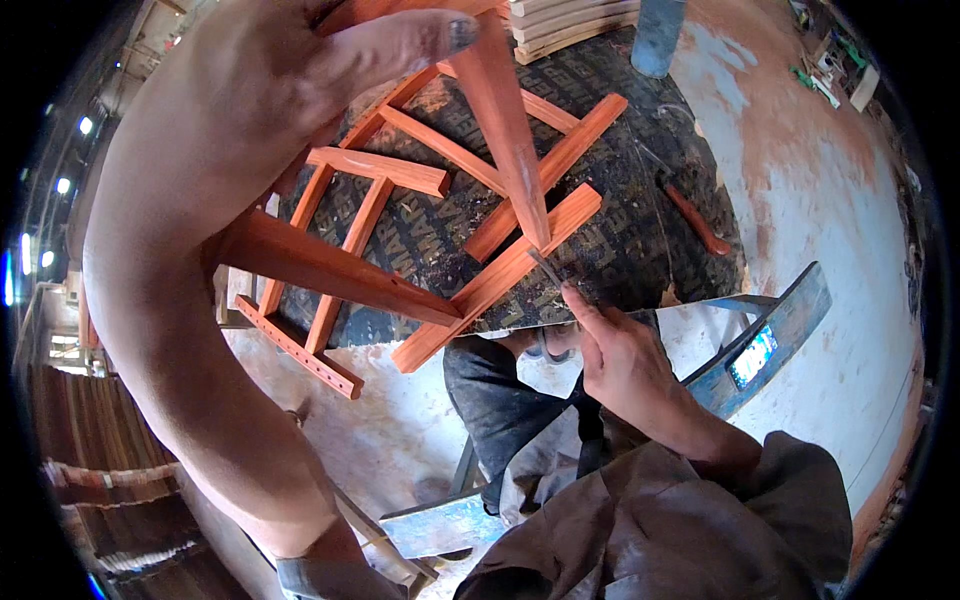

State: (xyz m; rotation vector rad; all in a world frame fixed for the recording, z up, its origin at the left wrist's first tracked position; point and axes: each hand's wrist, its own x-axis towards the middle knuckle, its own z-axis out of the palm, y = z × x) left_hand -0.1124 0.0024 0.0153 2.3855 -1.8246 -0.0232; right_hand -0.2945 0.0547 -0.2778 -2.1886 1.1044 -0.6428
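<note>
My left hand (350, 65) is closed round the upper part of a reddish-orange wooden frame (505, 130), thumb along the wood; its other fingers are mostly hidden. Two tapered legs of this frame slant down to a crosspiece (500, 278) near the table's front edge. In my right hand (625, 360) is a thin metal tool (545, 268), its tip touching or very near the joint where one leg meets the crosspiece. Whether it is a knife or a narrow chisel I cannot tell. More reddish wooden frames (365, 215) lie behind and left.
The dark plywood tabletop (640, 245) has wood shavings on it. A wooden-handled tool (697, 220) lies at right, and a blue cylinder (658, 40) stands near stacked wood pieces (575, 25) at the back. A lit phone (754, 357) rests on a blue bench (800, 310).
</note>
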